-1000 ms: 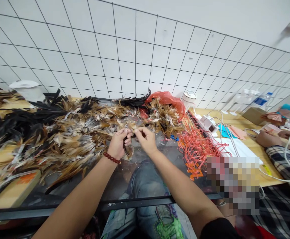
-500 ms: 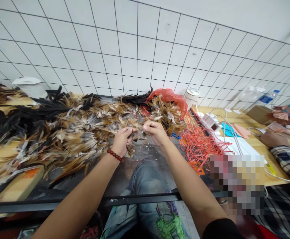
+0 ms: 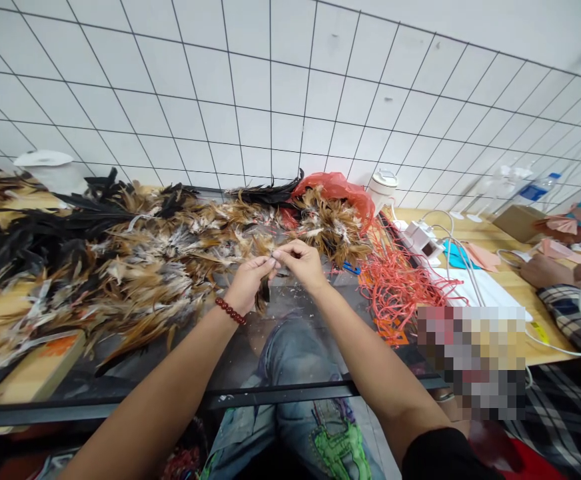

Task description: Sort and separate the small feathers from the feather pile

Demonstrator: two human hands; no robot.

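Note:
My left hand [image 3: 249, 283], with a red bead bracelet [image 3: 230, 311] at its wrist, is closed in a pinch. A dark brown feather [image 3: 262, 295] hangs below its fingers. My right hand [image 3: 302, 264] meets it fingertip to fingertip, also pinching; what lies between its fingers is too small to make out. Just beyond both hands spreads a heap of brown and white feathers [image 3: 155, 277]. Long black feathers [image 3: 35, 233] lie at its left. To the right of my right hand is a tangle of red cords [image 3: 400, 283].
A red plastic bag [image 3: 338, 190] and a white lidded cup [image 3: 384, 189] stand at the back, before a wire grid wall. White chargers with cables [image 3: 423, 243] lie at right. A co-worker's hand [image 3: 545, 272] rests at far right. The black table edge [image 3: 240, 399] crosses above my knees.
My hands were slightly apart and have come together at the fingertips, the right one moving left. The co-worker's second hand now shows at the far right. The view has shifted slightly.

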